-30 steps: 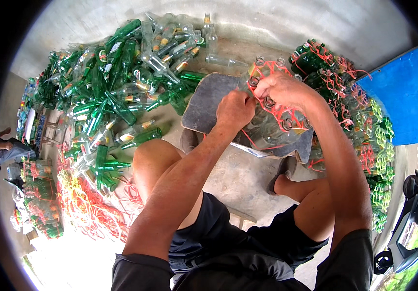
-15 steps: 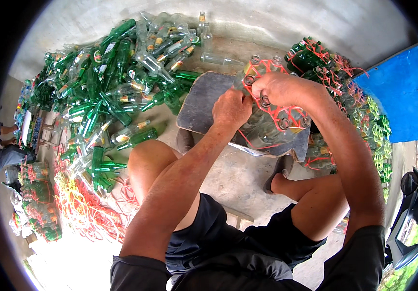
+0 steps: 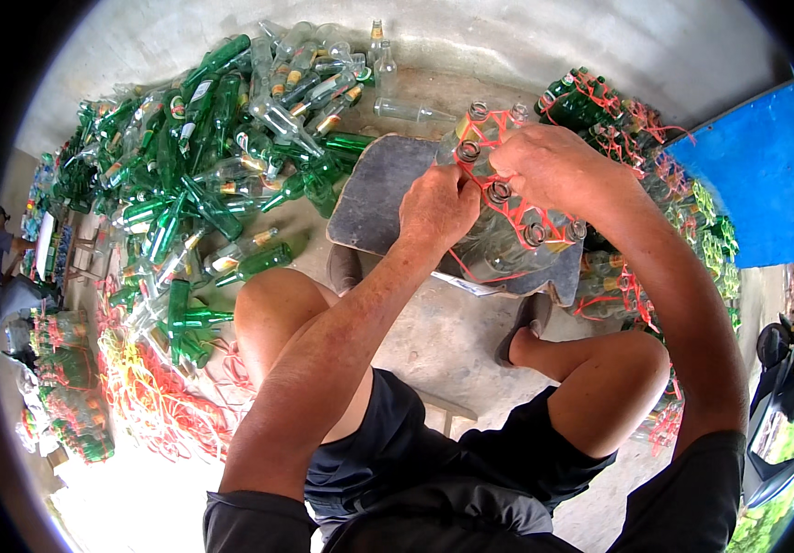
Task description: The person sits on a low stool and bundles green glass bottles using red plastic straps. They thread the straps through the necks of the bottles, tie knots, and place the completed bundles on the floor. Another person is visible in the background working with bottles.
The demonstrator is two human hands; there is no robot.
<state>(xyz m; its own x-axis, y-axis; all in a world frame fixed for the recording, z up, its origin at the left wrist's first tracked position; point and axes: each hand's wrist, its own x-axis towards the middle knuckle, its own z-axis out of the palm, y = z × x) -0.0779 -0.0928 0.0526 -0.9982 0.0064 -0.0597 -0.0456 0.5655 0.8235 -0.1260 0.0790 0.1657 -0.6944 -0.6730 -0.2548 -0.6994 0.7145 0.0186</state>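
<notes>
A bundle of clear glass bottles (image 3: pixel 492 251) stands upright on a dark, worn board (image 3: pixel 371 198) in front of me. Red plastic strap (image 3: pixel 518 218) loops and crosses between the bottle necks. My left hand (image 3: pixel 437 205) is closed at the bundle's left side, thumb and fingers pinched by the strap near a bottle neck. Over the far right part of the bundle, my right hand (image 3: pixel 558 168) is curled shut with its fingers at the red strap. It hides some necks behind it. Exactly how each hand grips the strap is partly hidden.
A large heap of loose green and clear bottles (image 3: pixel 222 138) lies at the left. Below it is a tangle of red and yellow strap (image 3: pixel 162 392). Strapped bottle bundles (image 3: pixel 590 101) stand at the right, beside a blue panel (image 3: pixel 756 175). Another person (image 3: pixel 14 276) is at the far left.
My right hand has moved to the right, away from the left hand, uncovering more of the near bottle necks. The left hand stays at the bundle's left side.
</notes>
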